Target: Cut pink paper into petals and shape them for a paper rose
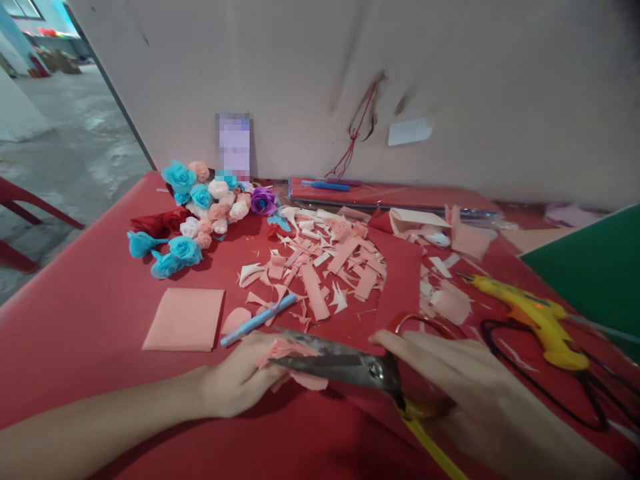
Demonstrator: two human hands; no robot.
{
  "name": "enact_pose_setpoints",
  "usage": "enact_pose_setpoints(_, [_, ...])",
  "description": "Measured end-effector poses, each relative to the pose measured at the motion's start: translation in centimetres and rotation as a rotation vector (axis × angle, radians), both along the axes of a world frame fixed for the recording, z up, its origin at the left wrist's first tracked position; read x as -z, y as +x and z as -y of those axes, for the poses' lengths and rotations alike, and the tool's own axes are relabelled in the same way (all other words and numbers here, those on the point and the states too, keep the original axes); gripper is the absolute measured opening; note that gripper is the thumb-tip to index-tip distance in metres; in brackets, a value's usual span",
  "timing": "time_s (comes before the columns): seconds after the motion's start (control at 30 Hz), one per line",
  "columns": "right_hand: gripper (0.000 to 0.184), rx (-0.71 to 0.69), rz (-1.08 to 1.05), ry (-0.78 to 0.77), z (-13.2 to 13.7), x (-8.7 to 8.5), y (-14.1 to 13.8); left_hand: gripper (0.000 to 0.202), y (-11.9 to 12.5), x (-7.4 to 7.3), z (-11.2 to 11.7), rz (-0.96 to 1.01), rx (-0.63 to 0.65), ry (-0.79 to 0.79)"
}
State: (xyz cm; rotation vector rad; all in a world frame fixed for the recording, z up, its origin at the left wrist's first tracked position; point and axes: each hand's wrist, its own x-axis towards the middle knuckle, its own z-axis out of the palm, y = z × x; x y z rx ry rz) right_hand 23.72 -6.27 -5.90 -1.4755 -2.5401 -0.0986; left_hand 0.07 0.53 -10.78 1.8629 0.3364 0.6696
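A: What's the biggest thing here?

B: The red desk (90, 327). Next comes a green sheet (595, 270) at its right edge, probably out there so the middle stays workable.

A: And by the far left corner?

B: A cluster of paper flowers (185, 251), likely kept from the blades so the petals aren't crushed. A loose spread of paper scraps (315, 291) lies between the desk's middle and its far edge, as if pushed forward off the near side.

A: Where are the scissors (350, 369)?

B: Near the middle of the near edge. The right hand (465, 387) grips their handles, blades parted and pointing left, which suits cutting across the body. The yellow glue gun (540, 317) rests toward the right edge, nozzle turned inward, seemingly within that hand's reach.

A: Anything smaller?

B: A pink paper square (185, 320) toward the left edge, and a blue pen (259, 320) just beyond the left hand (240, 377).

A: Is that hand free?

B: No, it pinches a crumpled pink piece (287, 349) between the blades, presumably to steady it. Its exact fingertip hold is hidden.
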Motion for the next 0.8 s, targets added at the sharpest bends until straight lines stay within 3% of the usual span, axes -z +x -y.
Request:
enact_pose_setpoints(0.27, [0.034,-0.021,-0.038,0.023,-0.08,-0.48,-0.29,0.060,0.03,-0.35,0.08,-0.084,-0.023,-0.002])
enact_pose_setpoints(0.47, [0.032,-0.005,-0.059,0.061,-0.17,-0.38,-0.26,0.048,0.11,-0.47,0.18,-0.045,-0.056,0.002])
enact_pose_setpoints(0.8, [0.034,-0.037,-0.069,0.135,-0.26,-0.39,-0.29,0.050,0.11,-0.25,0.49,-0.130,-0.091,-0.174])
